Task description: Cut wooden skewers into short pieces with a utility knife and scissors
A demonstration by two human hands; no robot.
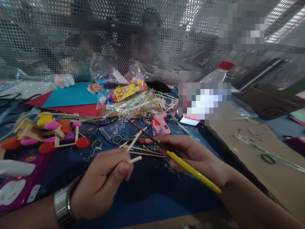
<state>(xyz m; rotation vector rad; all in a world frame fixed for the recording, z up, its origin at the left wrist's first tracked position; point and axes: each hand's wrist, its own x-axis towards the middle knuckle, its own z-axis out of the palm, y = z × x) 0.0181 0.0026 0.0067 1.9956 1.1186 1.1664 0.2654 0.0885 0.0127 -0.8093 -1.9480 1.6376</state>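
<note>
My left hand (105,181) is closed around thin wooden sticks (134,141); one points up and away, and a short round end pokes out by the thumb. In my right hand (190,152) is a slim tool with a yellow handle (194,171) and a long dark metal shaft (145,132); it looks like a file. Its shaft crosses or passes close to the upper end of the stick; I cannot tell if they touch. Several loose sticks (147,152) lie on the blue table (152,203) beyond my hands.
A pink glue gun (162,123) lies behind my right hand. To the left are colourful wheeled stick models (69,135) and a purple device (21,187). Coloured sheets (69,95), plastic-wrapped packets (128,90) and a red-capped bottle (215,74) stand near the perforated metal screen (128,41). Cardboard (257,152) covers the right.
</note>
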